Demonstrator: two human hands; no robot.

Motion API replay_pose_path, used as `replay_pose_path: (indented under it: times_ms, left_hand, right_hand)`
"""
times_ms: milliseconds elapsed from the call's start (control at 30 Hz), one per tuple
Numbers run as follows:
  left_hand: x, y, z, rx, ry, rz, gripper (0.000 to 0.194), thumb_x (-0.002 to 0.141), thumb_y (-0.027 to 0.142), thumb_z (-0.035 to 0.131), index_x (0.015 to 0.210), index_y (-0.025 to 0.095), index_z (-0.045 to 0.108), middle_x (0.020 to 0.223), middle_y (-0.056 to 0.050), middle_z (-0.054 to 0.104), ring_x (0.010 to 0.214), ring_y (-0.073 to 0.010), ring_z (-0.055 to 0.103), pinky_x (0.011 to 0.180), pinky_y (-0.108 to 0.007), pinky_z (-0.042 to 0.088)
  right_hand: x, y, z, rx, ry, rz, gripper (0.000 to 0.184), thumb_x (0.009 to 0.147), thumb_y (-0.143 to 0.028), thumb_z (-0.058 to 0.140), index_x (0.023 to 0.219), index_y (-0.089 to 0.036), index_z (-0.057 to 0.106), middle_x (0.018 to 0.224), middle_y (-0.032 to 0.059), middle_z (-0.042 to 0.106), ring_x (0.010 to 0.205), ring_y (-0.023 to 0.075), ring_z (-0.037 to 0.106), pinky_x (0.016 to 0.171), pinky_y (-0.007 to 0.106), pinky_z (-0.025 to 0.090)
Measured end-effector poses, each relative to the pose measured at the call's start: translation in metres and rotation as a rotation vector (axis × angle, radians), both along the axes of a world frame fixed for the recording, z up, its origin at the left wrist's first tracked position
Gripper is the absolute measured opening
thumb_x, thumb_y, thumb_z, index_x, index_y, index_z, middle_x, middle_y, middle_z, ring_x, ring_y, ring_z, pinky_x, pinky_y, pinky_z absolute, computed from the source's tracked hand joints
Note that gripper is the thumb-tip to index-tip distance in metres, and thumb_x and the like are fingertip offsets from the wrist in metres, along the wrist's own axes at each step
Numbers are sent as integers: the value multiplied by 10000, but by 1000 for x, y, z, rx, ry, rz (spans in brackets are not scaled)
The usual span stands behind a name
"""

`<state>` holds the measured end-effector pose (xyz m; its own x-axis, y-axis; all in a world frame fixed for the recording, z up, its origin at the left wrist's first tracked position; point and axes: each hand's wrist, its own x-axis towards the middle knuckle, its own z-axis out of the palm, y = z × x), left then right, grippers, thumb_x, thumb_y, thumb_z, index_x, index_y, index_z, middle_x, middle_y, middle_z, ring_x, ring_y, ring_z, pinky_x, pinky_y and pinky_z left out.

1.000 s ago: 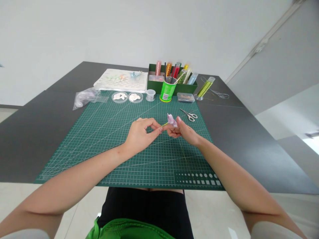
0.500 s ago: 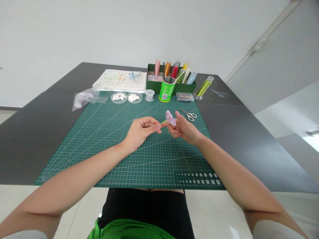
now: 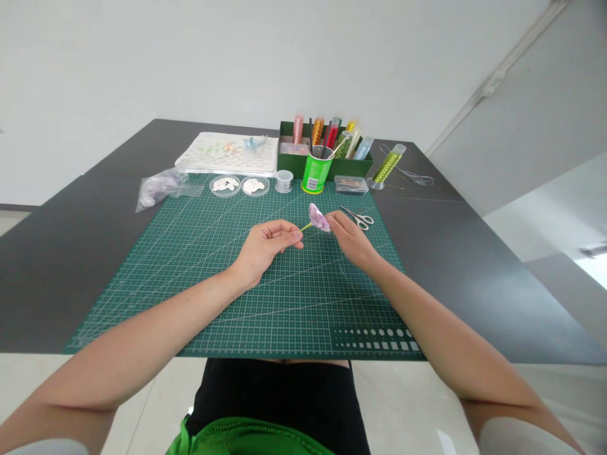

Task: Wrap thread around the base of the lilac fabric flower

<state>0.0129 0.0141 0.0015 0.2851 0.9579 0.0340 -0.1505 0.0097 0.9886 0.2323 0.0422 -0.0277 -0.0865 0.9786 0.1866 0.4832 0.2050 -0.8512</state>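
My left hand (image 3: pixel 272 243) is closed, with thumb and fingers pinching the thin green stem of an artificial flower (image 3: pixel 318 218). The flower has pale purple petals and tilts up and to the right above the green cutting mat (image 3: pixel 227 253). At the right edge of the petals is my right hand (image 3: pixel 351 237), back upward and fingers drawn together; its fingertips meet the petal edge and are partly hidden. Just beyond that hand lie scissors (image 3: pixel 363 221) with white handles, blades pointing left.
At the back stand a green can (image 3: pixel 317 172) of tools and a green box (image 3: pixel 339 167) of coloured tubes. Left of them are a small round container (image 3: pixel 284 180), dishes of white pieces (image 3: pixel 225 184), a white sheet stack (image 3: pixel 190 158) and a plastic bag (image 3: pixel 161 188). A yellow-green tube (image 3: pixel 389 166) leans at right.
My right hand has turned from thumb-up with the fingers curled beneath the flower to back-upward at the petals' right edge. The flower has shifted slightly left and up.
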Motion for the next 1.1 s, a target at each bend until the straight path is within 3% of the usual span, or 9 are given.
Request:
replay_pose_path:
  times_ms: [133,267,400,467,533,633,833,1000,1100]
  left_hand:
    - [1,0,-1,-3,-10,-6,136,755,315,802,737,193,745,651,6,719,602,-116,584,640,-262,452]
    - [2,-1,-4,8,-25,-9,169,748,331,819,731,186,733,656,3,721,648,-132,637,709,-282,508]
    - [2,-3,-4,19,-22,-8,214,735,362,829,749,175,726,665,0,719,640,-138,642,696,-289,519]
    - [2,-2,-4,34,-13,-8,217,758,372,809,764,172,724,664,-1,718,626,-140,641,700,-296,522]
    - [1,0,-5,49,5,8,205,780,368,787,776,174,722,675,-3,725,630,-141,647,716,-301,528]
    - [-1,3,-7,63,45,44,169,788,345,775,792,183,725,692,-5,739,660,-145,662,739,-298,531]
    - [1,1,-10,111,90,75,188,782,358,779,791,177,730,701,-16,747,658,-149,659,722,-295,519]
    - [-1,1,-4,131,62,139,173,796,352,762,772,186,719,706,-15,737,675,-148,650,720,-291,513]
    - [-6,10,-2,126,66,245,171,792,347,757,748,189,709,698,-8,722,616,-122,564,639,-272,454]
  right_hand:
    - [-9,-12,1,142,-10,133,290,969,-383,513,1176,-258,674,1267,92,664,1256,288,557,1150,526,365]
    - [-24,-30,8,-152,361,458,317,961,-356,536,1227,-265,684,1300,59,672,1264,243,586,1193,497,367]
    - [-35,-40,12,-405,716,528,291,950,-411,596,1164,-230,672,1105,53,698,937,171,681,851,346,595]
    - [-37,-42,13,-467,742,500,287,946,-429,621,1140,-220,657,960,27,682,673,114,626,534,230,514]
    - [-36,-42,16,-485,704,479,298,951,-438,622,1143,-212,650,811,-7,650,499,71,495,388,181,319]
    - [-35,-43,19,-471,669,450,314,943,-445,629,1134,-199,663,650,-45,588,435,57,372,382,187,206]
    - [-36,-44,23,-486,651,397,321,910,-464,647,1082,-195,677,598,-50,570,442,73,388,404,214,223]
    - [-35,-47,27,-507,631,406,293,891,-455,684,987,-179,702,519,-116,310,453,64,181,426,224,127]
    - [-31,-45,28,-478,561,400,318,893,-484,682,952,-173,719,521,-113,281,465,71,168,441,241,127]
